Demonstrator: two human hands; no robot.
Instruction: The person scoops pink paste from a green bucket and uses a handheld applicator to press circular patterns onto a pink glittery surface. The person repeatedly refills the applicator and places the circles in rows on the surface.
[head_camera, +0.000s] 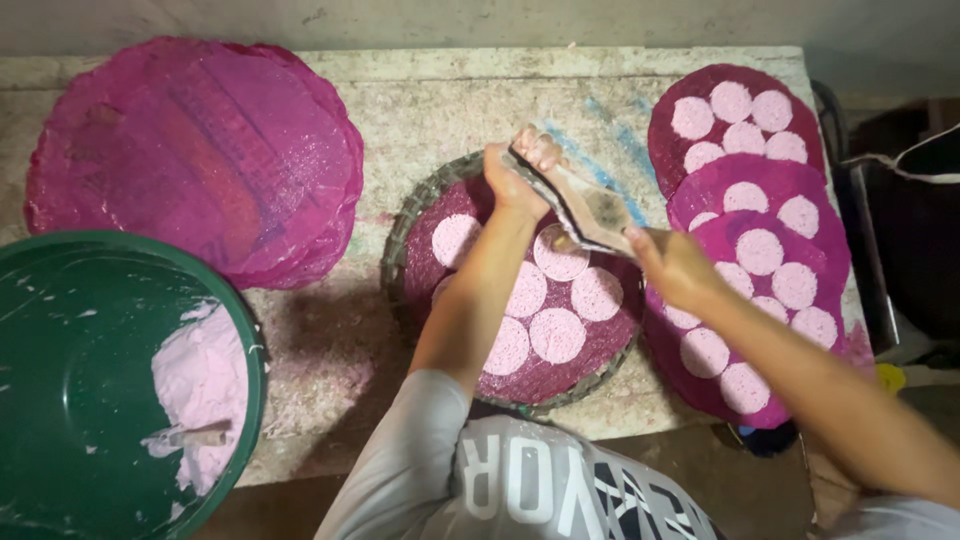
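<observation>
Dim, warm overhead light, soft shadows beneath the arms, slight motion blur, dark right edge.

Rough, speckled stone-like table (450, 110); glossy green plastic basin (70, 370) holding wet pink paste (205, 385) — matt magenta mats (190, 150), coarse-woven; the scraper (585, 205) looks worn, dull — smeared.

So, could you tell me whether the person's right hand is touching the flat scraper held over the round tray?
Touching. The head view shows the right hand gripping one end of the flat scraper, with the left hand on the other end, above the round tray.
</observation>
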